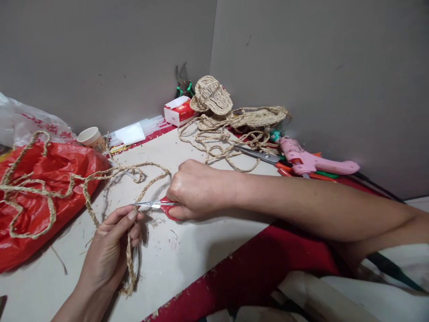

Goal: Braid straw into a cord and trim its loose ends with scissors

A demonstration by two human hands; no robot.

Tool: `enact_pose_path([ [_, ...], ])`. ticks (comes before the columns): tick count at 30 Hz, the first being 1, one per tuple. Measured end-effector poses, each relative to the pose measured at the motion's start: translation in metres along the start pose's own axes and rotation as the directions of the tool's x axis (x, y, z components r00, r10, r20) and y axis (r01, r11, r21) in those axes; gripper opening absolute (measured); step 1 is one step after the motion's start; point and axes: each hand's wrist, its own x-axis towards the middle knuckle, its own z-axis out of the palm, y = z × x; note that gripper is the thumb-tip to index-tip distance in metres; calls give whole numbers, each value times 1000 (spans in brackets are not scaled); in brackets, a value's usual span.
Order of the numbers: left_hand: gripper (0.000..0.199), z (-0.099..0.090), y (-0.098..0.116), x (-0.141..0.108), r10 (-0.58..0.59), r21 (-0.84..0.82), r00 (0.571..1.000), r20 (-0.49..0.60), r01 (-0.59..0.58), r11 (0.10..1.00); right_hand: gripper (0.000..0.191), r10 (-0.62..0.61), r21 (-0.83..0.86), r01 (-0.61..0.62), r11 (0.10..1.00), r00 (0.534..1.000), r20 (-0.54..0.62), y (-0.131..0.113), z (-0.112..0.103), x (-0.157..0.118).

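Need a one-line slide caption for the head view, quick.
Right hand holds red-handled scissors, tips at the braided cord pinched in the left hand.

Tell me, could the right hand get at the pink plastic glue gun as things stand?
Probably not immediately: the right hand is holding the small red-handled metal scissors. Otherwise the way looks fairly free; the pink plastic glue gun lies just beyond the right forearm, largely uncovered.

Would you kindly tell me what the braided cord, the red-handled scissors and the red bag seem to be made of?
Braided cord: probably plant fibre, matte, with a straw colour and frayed end.
Red-handled scissors: blades likely metal, silvery and shiny; handles, smooth, perhaps plastic.
Red bag: apparently glossy plastic, by its crinkles and highlights.
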Motion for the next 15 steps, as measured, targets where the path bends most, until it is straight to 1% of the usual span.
enact_pose_path([
  [3, 19, 1, 0, -1, 24, 32, 1000, 1, -24, 999, 40, 5, -15, -6, 1000, 999, -49, 0, 3, 0],
  [6, 18, 1, -1, 0, 28, 66, 1000, 7, -28, 997, 41, 6, -15, -7, 1000, 997, -76, -1, 5, 0],
  [10, 20, 1, -2, 0, 17, 63, 1000, -14, -16, 998, 40, 13, 17, -12, 1000, 998, -60, -2, 4, 2],
  [15, 22, 0, -1, 1, 12, 22, 1000, -18, -11, 1000, 32, 3, 47, -2, 999, 1000, -15, -3, -1, 2],
])
